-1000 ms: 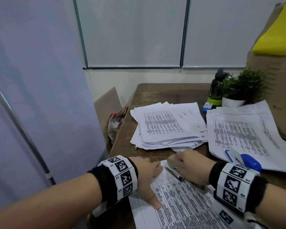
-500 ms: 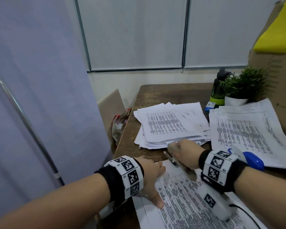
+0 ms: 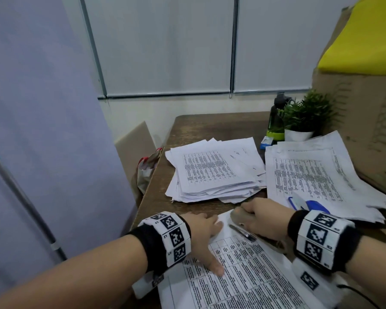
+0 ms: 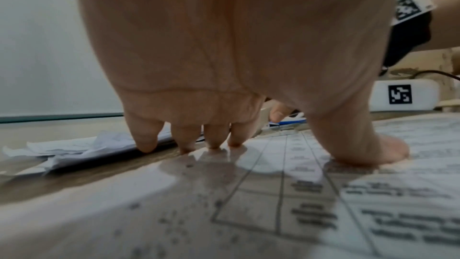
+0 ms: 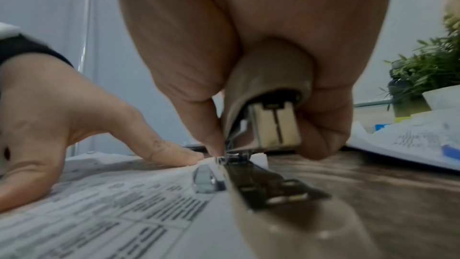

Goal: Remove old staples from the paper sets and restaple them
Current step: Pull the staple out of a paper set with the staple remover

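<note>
A printed paper set lies at the table's near edge. My left hand presses on its upper left part, with the fingertips at the top edge and the thumb spread flat on the sheet. My right hand grips a beige stapler from above. In the right wrist view the stapler has its metal head down on the paper's top corner. Its base runs toward the camera along the sheet's right edge.
A loose pile of sheets sits mid-table and a second stack to the right carries a blue tool. Behind stand a potted plant, a dark bottle and a cardboard box. A paper bag hangs off the table's left edge.
My right hand lifted the stapler off the corner half a second ago and has brought it back down onto the paper. The left hand has stayed pressed on the sheet.
</note>
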{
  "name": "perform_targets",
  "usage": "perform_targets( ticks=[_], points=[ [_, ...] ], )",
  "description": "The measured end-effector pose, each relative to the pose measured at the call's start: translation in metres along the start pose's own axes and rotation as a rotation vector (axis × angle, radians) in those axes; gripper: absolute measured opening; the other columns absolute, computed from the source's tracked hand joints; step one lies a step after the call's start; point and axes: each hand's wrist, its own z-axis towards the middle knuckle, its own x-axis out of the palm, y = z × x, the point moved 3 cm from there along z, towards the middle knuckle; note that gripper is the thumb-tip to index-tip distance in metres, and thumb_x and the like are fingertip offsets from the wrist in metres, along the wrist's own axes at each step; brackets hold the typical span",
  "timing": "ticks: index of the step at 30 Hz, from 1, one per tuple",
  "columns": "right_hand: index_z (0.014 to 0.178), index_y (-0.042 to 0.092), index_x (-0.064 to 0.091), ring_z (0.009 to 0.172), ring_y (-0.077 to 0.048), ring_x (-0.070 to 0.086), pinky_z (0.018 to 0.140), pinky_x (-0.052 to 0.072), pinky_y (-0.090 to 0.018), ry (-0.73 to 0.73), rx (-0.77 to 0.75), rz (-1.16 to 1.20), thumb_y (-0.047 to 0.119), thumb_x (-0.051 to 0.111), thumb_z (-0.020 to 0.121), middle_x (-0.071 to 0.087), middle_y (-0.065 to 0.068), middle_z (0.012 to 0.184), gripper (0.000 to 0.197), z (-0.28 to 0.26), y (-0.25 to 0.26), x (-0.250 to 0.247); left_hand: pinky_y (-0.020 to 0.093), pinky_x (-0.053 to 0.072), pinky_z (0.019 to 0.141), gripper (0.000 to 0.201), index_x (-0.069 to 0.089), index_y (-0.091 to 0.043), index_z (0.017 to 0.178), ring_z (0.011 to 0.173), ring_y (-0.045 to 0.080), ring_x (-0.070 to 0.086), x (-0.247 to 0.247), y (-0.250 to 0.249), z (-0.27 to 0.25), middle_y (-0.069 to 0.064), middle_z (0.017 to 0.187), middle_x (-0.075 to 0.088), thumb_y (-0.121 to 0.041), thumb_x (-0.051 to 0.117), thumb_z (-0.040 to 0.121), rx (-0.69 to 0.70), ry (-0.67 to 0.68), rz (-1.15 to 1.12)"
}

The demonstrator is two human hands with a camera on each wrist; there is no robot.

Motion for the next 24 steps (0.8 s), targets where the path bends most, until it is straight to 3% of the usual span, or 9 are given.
perform_targets(
  ticks=[4, 9, 11, 13, 14, 16, 19, 21, 24],
  points=[
    [0.080, 0.016, 0.048, 0.082, -0.014, 0.048, 0.066, 0.035, -0.024, 0.019, -0.036, -0.016, 0.015, 0.045, 0.094, 0.049, 0.003, 0.082, 0.014, 0.000, 0.017, 0.000, 0.051, 0.007, 0.122, 0.113, -0.009, -0.020, 0.156, 0.151, 0.026, -0.003, -0.002, -0.003, 0.000, -0.003, 0.164, -0.012, -0.071, 0.058, 0.081, -0.024, 0.051, 0.021],
    [0.089, 0.015, 0.048, 0.085, -0.021, 0.052, 0.073, 0.039, -0.024, -0.020, 0.021, -0.042, 0.019, 0.046, 0.097, 0.060, -0.009, 0.097, 0.010, 0.013, 0.026, 0.006, 0.054, -0.003, 0.120, 0.107, -0.002, -0.021, 0.157, 0.151, 0.027, 0.003, -0.003, -0.010, 0.000, -0.001, 0.164, -0.010, -0.070, 0.057, 0.082, -0.039, 0.038, 0.085],
    [0.077, 0.015, 0.045, 0.086, -0.021, 0.050, 0.077, 0.040, -0.027, -0.048, 0.042, -0.052, 0.018, 0.045, 0.099, 0.063, -0.013, 0.107, 0.022, 0.019, 0.033, 0.006, 0.057, -0.003, 0.119, 0.104, 0.004, -0.022, 0.157, 0.152, 0.027, 0.002, -0.002, -0.010, 0.000, -0.002, 0.164, -0.010, -0.070, 0.058, 0.082, -0.045, 0.031, 0.056],
    [0.066, 0.017, 0.037, 0.100, -0.027, 0.058, 0.081, 0.042, -0.029, -0.079, 0.051, -0.001, 0.017, 0.043, 0.100, 0.062, -0.017, 0.118, 0.035, 0.019, 0.041, 0.000, 0.059, -0.002, 0.118, 0.105, 0.006, -0.023, 0.157, 0.152, 0.026, 0.002, -0.001, -0.007, -0.001, -0.004, 0.164, -0.009, -0.070, 0.060, 0.080, -0.041, 0.025, 0.014],
    [0.068, 0.015, 0.040, 0.106, -0.029, 0.060, 0.081, 0.043, -0.029, -0.101, 0.062, 0.081, 0.017, 0.043, 0.100, 0.062, -0.018, 0.118, 0.032, 0.019, 0.041, -0.003, 0.060, -0.003, 0.117, 0.107, 0.005, -0.024, 0.157, 0.152, 0.025, 0.003, -0.001, -0.003, -0.002, -0.006, 0.164, -0.009, -0.071, 0.061, 0.079, -0.038, 0.016, -0.004],
    [0.082, 0.008, 0.053, 0.098, -0.030, 0.064, 0.079, 0.050, -0.033, -0.165, 0.096, 0.313, 0.022, 0.049, 0.097, 0.066, -0.017, 0.105, 0.020, 0.018, 0.032, -0.002, 0.059, -0.002, 0.117, 0.111, 0.002, -0.029, 0.156, 0.151, 0.023, 0.007, -0.002, 0.005, -0.003, -0.011, 0.164, -0.006, -0.073, 0.064, 0.074, -0.043, 0.000, -0.031],
    [0.095, 0.014, 0.067, 0.072, -0.023, 0.070, 0.068, 0.059, -0.038, -0.277, 0.114, 0.701, 0.021, 0.061, 0.088, 0.071, -0.009, 0.084, 0.011, 0.003, 0.019, 0.001, 0.047, 0.023, 0.119, 0.114, 0.015, -0.027, 0.156, 0.145, 0.024, 0.029, -0.007, 0.018, -0.003, -0.005, 0.163, 0.019, -0.066, 0.075, 0.068, -0.126, -0.019, -0.089],
    [0.087, 0.024, 0.067, 0.059, -0.014, 0.068, 0.057, 0.058, -0.029, -0.288, 0.094, 0.866, 0.010, 0.062, 0.087, 0.071, -0.004, 0.074, 0.015, -0.015, 0.013, 0.000, 0.037, 0.041, 0.107, 0.101, 0.034, -0.021, 0.149, 0.128, 0.023, 0.050, -0.016, 0.019, -0.003, 0.000, 0.147, 0.048, -0.058, 0.081, 0.068, -0.148, -0.128, -0.203],
    [0.083, 0.034, 0.064, 0.051, -0.003, 0.063, 0.051, 0.052, -0.022, -0.315, -0.014, 0.920, -0.003, 0.060, 0.084, 0.070, 0.003, 0.069, 0.038, -0.033, 0.010, -0.004, 0.034, 0.046, 0.100, 0.092, 0.039, -0.019, 0.146, 0.118, 0.019, 0.057, -0.030, 0.013, -0.001, 0.001, 0.136, 0.058, -0.050, 0.082, 0.071, -0.143, -0.349, -0.546]
  ],
)
